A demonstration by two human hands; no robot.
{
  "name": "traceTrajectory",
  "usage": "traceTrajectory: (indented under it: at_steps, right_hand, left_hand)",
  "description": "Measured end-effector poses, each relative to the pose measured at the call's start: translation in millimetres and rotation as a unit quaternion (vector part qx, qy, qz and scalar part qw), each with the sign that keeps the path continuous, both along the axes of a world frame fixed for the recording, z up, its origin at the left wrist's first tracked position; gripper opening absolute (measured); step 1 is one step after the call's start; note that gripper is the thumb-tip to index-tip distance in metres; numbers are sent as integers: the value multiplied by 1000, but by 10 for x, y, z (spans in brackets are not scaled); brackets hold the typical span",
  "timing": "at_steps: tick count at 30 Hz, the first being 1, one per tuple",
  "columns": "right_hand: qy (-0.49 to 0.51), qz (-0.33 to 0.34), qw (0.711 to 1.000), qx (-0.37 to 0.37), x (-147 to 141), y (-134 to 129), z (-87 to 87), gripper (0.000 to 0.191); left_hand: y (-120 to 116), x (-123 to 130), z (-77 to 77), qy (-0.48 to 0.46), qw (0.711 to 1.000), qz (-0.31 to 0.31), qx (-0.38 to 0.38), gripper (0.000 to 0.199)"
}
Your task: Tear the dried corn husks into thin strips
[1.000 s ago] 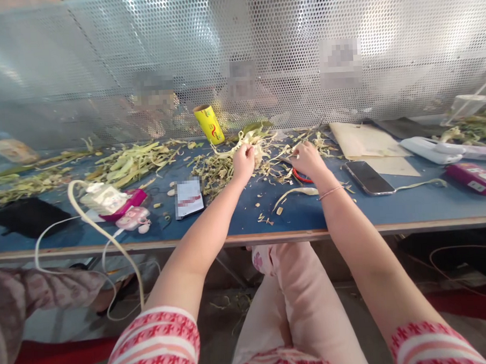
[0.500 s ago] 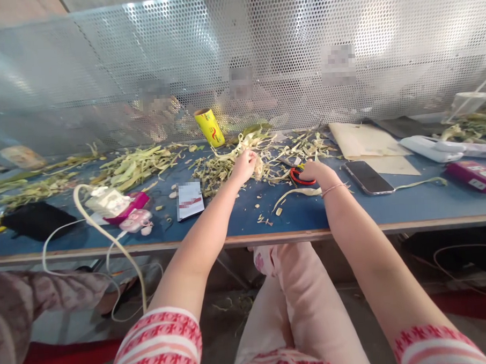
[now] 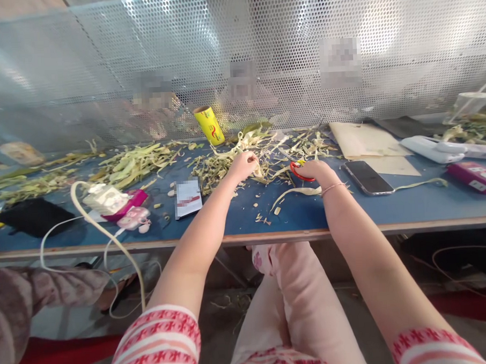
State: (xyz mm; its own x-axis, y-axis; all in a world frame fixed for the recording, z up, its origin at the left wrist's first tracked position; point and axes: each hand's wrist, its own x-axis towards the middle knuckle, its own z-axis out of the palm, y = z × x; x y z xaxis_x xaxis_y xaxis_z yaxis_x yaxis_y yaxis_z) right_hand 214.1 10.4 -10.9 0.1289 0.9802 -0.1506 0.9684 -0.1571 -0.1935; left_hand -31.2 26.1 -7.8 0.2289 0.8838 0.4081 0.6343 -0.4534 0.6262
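Observation:
My left hand (image 3: 243, 167) is closed at the right side of a heap of dry, pale green plant strips (image 3: 214, 171), its fingers curled round something I cannot make out. To the right, my right hand (image 3: 317, 172) grips red-handled scissors (image 3: 301, 171), whose blades point up and left toward the strips. A long pale strip (image 3: 295, 192) lies on the blue table just below the right hand. Small cut bits (image 3: 277, 210) lie nearer the table's front edge. Behind the heap a yellow tube (image 3: 209, 126) leans on the perforated metal screen.
On the right are a dark phone (image 3: 368, 177), beige paper sheets (image 3: 368, 139) and a magenta box (image 3: 474, 178). Left of my arm lie a lit phone (image 3: 188, 197), a charger with cables (image 3: 107, 198) and a black pouch (image 3: 37, 216). A person's leg (image 3: 42, 292) shows at lower left.
My left hand has shifted slightly left and down. The scissors have turned in my right hand, and their blades now show more clearly toward the strips.

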Motion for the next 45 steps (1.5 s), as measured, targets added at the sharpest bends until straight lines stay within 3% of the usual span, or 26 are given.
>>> traceTrajectory:
  at_steps: [7, 10, 13, 20, 23, 25, 28, 32, 37, 45]
  right_hand:
    - [95, -69, 983, 142, -5, -159, 156, 94]
    - [137, -68, 966, 207, -47, -233, 228, 91]
    - [167, -34, 952, 255, -88, -264, 258, 78]
    - [150, 142, 919, 337, -84, -196, 155, 42]
    - [113, 230, 913, 317, -77, -213, 159, 33]
    - [92, 255, 921, 281, -67, -237, 183, 32]
    - [70, 242, 937, 241, -34, -250, 206, 38]
    - [53, 219, 948, 226, 16, -212, 186, 46]
    - [29, 207, 956, 206, 26, -185, 171, 45]
    - [2, 197, 962, 192, 21, -193, 194, 43]
  left_hand:
    - [-44, 0, 52, -42, 997, -41, -45, 6]
    - [-44, -9, 71, -68, 993, -41, -92, 6]
    - [-33, -9, 79, -99, 985, -52, -129, 6]
    - [-40, -24, 103, -163, 961, -60, -214, 9]
    - [-29, -52, 102, -197, 956, -43, -215, 7]
    - [2, -72, 88, -217, 954, -29, -206, 4]
    - [76, -99, 59, -233, 955, 4, -182, 2]
    - [155, -136, 31, -226, 969, 29, -97, 3]
    - [144, -170, 42, -210, 976, 16, -55, 6]
    - [92, -147, 81, -94, 995, -7, 25, 9]
